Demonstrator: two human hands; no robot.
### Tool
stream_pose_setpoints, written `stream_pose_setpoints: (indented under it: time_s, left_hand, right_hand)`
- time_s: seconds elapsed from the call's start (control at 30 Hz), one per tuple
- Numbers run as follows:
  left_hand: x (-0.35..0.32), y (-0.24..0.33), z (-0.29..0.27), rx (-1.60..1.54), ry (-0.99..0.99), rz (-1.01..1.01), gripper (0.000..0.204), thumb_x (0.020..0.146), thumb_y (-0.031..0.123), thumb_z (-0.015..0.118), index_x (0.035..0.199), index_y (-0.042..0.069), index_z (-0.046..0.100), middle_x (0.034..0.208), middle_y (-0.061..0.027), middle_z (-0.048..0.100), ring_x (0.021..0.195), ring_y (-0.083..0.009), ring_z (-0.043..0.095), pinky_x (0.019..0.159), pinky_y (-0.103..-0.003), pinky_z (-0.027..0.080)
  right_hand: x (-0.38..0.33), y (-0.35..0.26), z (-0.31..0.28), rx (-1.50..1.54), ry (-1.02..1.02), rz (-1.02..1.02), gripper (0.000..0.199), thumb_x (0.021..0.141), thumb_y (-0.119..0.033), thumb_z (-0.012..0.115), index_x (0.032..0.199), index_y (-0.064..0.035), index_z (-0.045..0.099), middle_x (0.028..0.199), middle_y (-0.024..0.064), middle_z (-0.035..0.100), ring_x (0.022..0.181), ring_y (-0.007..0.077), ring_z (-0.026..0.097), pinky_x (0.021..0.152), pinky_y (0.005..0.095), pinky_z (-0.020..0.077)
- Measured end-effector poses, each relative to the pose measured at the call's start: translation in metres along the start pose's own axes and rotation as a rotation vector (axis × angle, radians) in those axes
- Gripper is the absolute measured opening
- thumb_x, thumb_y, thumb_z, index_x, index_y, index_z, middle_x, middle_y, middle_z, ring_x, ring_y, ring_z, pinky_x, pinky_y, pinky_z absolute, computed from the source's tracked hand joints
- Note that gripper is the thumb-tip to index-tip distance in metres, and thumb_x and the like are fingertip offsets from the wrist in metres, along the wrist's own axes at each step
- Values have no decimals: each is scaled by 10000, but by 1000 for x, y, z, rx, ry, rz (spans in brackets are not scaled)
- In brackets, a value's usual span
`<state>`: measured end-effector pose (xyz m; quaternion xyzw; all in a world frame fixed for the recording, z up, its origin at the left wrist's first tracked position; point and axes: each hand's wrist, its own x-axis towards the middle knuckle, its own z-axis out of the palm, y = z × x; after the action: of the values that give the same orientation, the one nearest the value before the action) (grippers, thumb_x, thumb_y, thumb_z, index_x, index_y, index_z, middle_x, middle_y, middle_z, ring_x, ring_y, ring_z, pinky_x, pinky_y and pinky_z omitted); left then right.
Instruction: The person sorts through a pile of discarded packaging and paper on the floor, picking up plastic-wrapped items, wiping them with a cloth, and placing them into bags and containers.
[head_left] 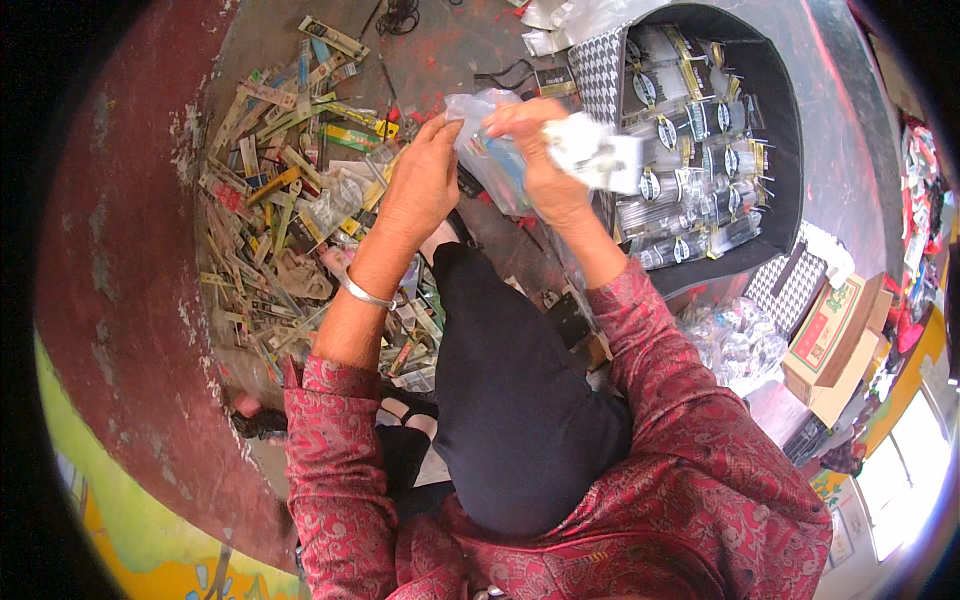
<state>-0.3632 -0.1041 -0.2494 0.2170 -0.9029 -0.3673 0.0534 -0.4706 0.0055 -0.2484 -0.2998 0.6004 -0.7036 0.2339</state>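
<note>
clear plastic pouch [492, 150] pinched btwn my left hand [425, 185] fingertips at its top edge & my right hand [540, 165], which also grips white packets [598, 152]. black bin [785, 130] w/ yellow-black labelled packs on right, cardboard box [835, 345] beyond, torn wrappers [285, 200] heaped left.

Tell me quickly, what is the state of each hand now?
Left hand: closed on the clear plastic packet.
Right hand: closed on the same packet, white packets beside its fingers.
</note>
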Motion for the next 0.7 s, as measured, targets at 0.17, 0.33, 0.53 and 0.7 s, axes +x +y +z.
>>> stream_pose_setpoints:
  time_s: [0.17,0.33,0.53,0.7]
  left_hand:
    - [-4,-3,0,-97,-17,-47,373,745,-67,457,1115,-36,493,1151,-228,488,1033,-372,494,882,-385,406]
    - [-10,-9,7,-62,-4,-34,420,740,-79,453,1152,-3,479,1182,-232,459,1055,-376,480,896,-382,398]
    - [-20,-6,3,111,-90,-16,424,747,-76,468,1156,30,495,1207,-254,411,1071,-407,458,914,-393,389]
    - [-13,-9,2,133,-93,8,387,718,-67,470,1099,-15,513,1145,-241,454,969,-388,524,807,-409,451]
  right_hand:
    - [-26,39,-3,-456,-175,-25,123,800,-104,614,757,-15,540,685,91,556,622,153,541,563,298,413]
    - [-43,21,-8,-105,-102,101,162,843,-140,564,768,-14,496,745,90,585,723,190,577,718,299,449]
    - [24,-60,-33,249,130,-398,224,913,-222,444,843,-9,458,782,178,580,799,286,586,834,447,434]
    - [20,-33,-5,324,-12,-131,252,900,-260,456,800,-29,465,719,139,565,710,276,572,833,477,425]
